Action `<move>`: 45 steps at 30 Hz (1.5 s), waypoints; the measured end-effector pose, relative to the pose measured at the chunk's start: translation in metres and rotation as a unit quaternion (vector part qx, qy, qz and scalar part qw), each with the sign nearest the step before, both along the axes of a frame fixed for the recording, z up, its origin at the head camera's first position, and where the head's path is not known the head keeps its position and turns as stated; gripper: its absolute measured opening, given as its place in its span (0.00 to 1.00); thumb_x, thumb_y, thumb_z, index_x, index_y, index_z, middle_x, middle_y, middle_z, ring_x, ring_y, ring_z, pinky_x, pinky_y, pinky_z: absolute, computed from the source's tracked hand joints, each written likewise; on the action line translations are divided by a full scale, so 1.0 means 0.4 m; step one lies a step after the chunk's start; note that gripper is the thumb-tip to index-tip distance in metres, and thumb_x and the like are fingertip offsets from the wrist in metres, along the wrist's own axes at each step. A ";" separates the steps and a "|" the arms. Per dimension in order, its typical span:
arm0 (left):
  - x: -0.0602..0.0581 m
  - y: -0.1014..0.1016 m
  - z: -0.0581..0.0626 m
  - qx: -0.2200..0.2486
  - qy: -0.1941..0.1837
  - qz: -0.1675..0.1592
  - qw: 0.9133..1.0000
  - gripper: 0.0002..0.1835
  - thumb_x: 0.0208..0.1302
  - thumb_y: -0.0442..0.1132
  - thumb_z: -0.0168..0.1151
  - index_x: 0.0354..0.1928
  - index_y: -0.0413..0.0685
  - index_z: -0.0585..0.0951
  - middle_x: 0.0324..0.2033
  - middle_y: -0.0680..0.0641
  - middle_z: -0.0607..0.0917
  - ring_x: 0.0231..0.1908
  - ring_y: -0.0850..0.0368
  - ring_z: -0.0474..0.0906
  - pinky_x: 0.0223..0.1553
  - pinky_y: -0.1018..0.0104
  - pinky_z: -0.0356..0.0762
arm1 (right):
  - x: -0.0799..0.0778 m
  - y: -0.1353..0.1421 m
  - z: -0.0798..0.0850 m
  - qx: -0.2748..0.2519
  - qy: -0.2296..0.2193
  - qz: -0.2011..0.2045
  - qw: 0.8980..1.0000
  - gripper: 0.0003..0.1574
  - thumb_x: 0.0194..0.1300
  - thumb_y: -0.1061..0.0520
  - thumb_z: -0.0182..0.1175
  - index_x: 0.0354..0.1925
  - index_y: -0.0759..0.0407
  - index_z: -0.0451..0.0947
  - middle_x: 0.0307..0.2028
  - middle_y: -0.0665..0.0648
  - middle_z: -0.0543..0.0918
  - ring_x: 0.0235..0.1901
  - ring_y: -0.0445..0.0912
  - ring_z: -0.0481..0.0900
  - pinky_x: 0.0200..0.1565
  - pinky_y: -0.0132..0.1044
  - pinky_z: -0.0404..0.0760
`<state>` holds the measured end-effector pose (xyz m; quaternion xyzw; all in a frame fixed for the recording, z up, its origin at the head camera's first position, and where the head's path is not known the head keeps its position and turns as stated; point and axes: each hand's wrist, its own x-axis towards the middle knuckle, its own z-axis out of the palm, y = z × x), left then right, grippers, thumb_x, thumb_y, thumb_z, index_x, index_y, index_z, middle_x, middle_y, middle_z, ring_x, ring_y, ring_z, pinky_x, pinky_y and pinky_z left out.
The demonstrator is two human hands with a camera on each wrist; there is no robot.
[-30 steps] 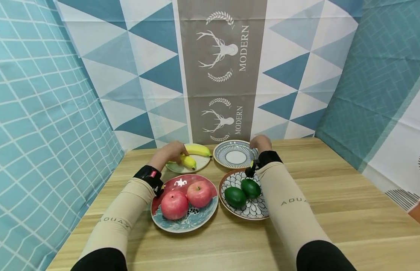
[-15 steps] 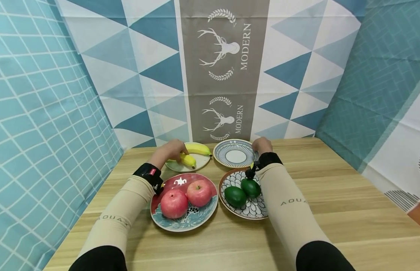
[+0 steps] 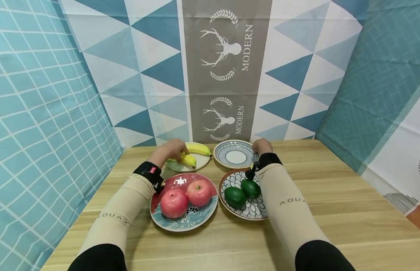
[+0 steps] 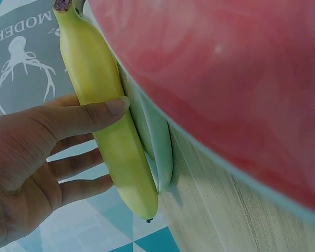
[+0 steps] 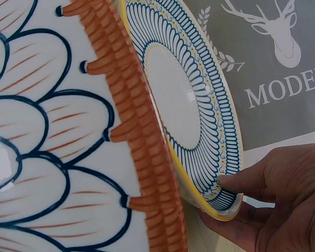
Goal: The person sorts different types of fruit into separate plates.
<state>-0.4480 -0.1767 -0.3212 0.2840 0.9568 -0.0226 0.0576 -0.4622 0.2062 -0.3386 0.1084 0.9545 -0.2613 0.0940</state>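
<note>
While the left hand (image 3: 169,149) closes thumb and fingers around a banana (image 4: 107,126), the right hand (image 3: 261,145) pinches the right rim of the blue-striped plate (image 3: 235,153), thumb on the upper face and fingers underneath, as the right wrist view shows.

Location: the gripped banana lies on the pale plate (image 3: 183,167) at far left, beside a second banana (image 3: 198,149). The blue-striped plate holds nothing and rests on the wooden table (image 3: 332,195) at far centre, just right of the pale plate.

Handling, as judged:
- Banana: light, smooth-skinned, firm enough to lift by its middle. A grip across the mid-length, as applied, should keep it balanced. Excess squeeze could bruise it if it is real fruit; whether it is real cannot be told.
- Blue-striped plate: stiff, glazed, likely ceramic, so slippery and breakable. An edge pinch leaves the far side unsupported, so fingers well under the rim would be safer.

Surroundings:
- Near left: a red and blue plate (image 3: 210,207) carrying two apples (image 3: 186,197), directly below the left forearm.
- Near right: a petal-pattern plate (image 3: 254,211) with an orange rim, carrying two green fruits (image 3: 243,192). Its far edge sits close to the blue-striped plate, and the right forearm passes over its right side.
- Patterned cloth (image 3: 223,67) closes off the far and side edges of the table.
</note>
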 end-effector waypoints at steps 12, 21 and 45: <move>0.010 0.006 0.026 -0.012 -0.006 -0.023 1.000 0.27 0.54 0.29 0.79 0.59 0.45 0.88 0.47 0.39 0.88 0.48 0.44 0.82 0.53 0.53 0.82 | -0.019 0.007 -0.019 0.004 -0.007 0.000 1.000 0.16 0.77 0.65 0.47 0.33 0.64 0.78 0.45 0.67 0.71 0.29 0.49 0.58 0.32 0.41 0.64; 0.025 0.036 0.080 -0.007 -0.010 -0.061 0.998 0.26 0.57 0.32 0.81 0.59 0.40 0.88 0.49 0.38 0.88 0.49 0.43 0.84 0.54 0.53 0.83 | -0.023 0.020 -0.028 -0.006 -0.026 -0.004 1.000 0.15 0.76 0.65 0.47 0.31 0.63 0.76 0.46 0.68 0.70 0.28 0.49 0.57 0.31 0.40 0.63; 0.026 0.263 0.178 -0.046 0.043 -0.090 0.994 0.28 0.56 0.38 0.83 0.61 0.51 0.88 0.50 0.45 0.90 0.50 0.48 0.84 0.56 0.57 0.80 | -0.014 0.012 -0.021 0.009 -0.018 0.010 1.000 0.16 0.77 0.61 0.48 0.31 0.62 0.76 0.39 0.63 0.70 0.29 0.49 0.60 0.31 0.40 0.64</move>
